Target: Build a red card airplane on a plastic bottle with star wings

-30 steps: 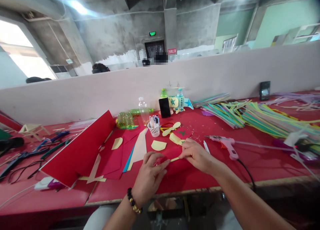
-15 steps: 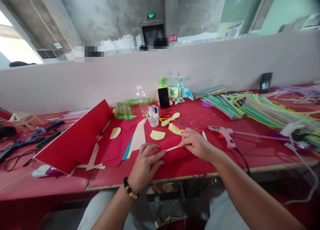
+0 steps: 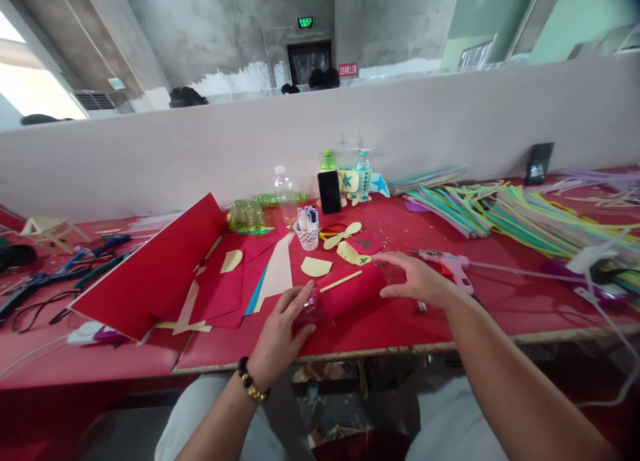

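A clear plastic bottle wrapped in red paper [image 3: 353,294] lies on its side at the table's front. Along the top of its wrap rests a thin pale-yellow stick [image 3: 341,281]. My left hand [image 3: 285,321], with a beaded bracelet at the wrist, curves round the bottle's bare left end, thumb below and fingers above. At the other end my right hand [image 3: 413,277] spans the clear plastic between thumb and fingers. Pale-yellow paper pieces [image 3: 316,267] lie just behind the bottle. A pink glue gun [image 3: 455,269] sits beyond my right hand, partly hidden by it.
A leaning red board [image 3: 155,267] stands at left among paper sheets. Behind are a pen cup [image 3: 307,235], a black phone [image 3: 329,192], green bottles [image 3: 246,215] and a clear bottle [image 3: 285,193]. Coloured strips [image 3: 530,217] are heaped at right. A grey partition [image 3: 200,147] closes the back.
Both hands have let go of the yellow stick, which now lies on the red wrap. They have moved apart to the bottle's two ends, the right hand going further right.
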